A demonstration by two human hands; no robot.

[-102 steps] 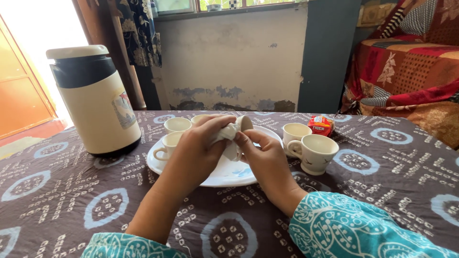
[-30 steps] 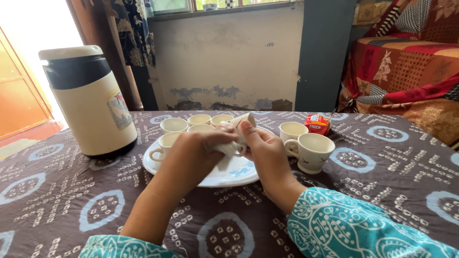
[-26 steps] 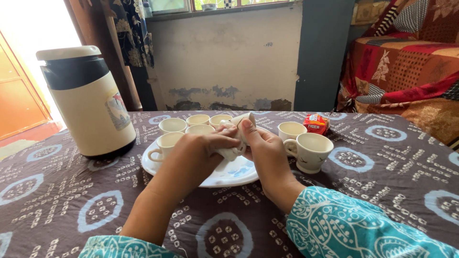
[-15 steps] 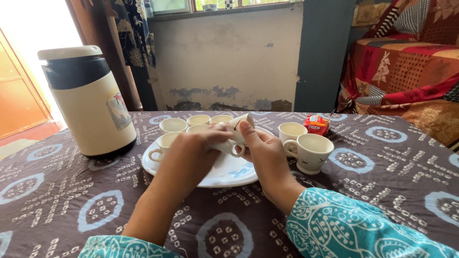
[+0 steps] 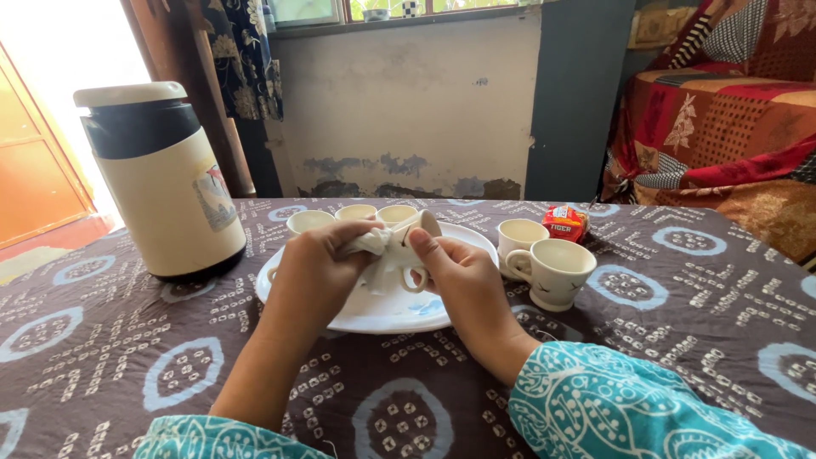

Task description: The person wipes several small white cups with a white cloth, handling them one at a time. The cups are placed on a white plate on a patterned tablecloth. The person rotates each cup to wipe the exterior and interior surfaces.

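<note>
The small cream cup point(image 5: 414, 240) is being held up off the white plate point(image 5: 387, 310), between the two hands and tipped on its side, so that its long axis is running from the person's near left up toward the far right, with the mouth pointing away at the upper right and the ear-shaped handle hanging down toward the plate. The right hand point(image 5: 455, 280) is the nearer carrier: it is coming in from the right with the wrist low over the tabletop point(image 5: 637, 340), palm turned inward, thumb lying along the cup's upper wall, and its grip is pinching the cup's body while the other fingers are curling out of sight behind it. The left hand point(image 5: 319, 268) is reaching in from the left, knuckles up and wrist bent, and its grip is pressing together on a bunched white cloth point(image 5: 371, 246) that is lying against the cup's left side and base. So the cup is sitting just to the right of the cloth and touching it. More cream cups point(image 5: 357, 212) are standing on the plate's far side behind the hands, two more cups point(image 5: 557, 268) are standing just right of the plate, and a tall cream flask point(image 5: 166, 183) is standing well off to the left.
</note>
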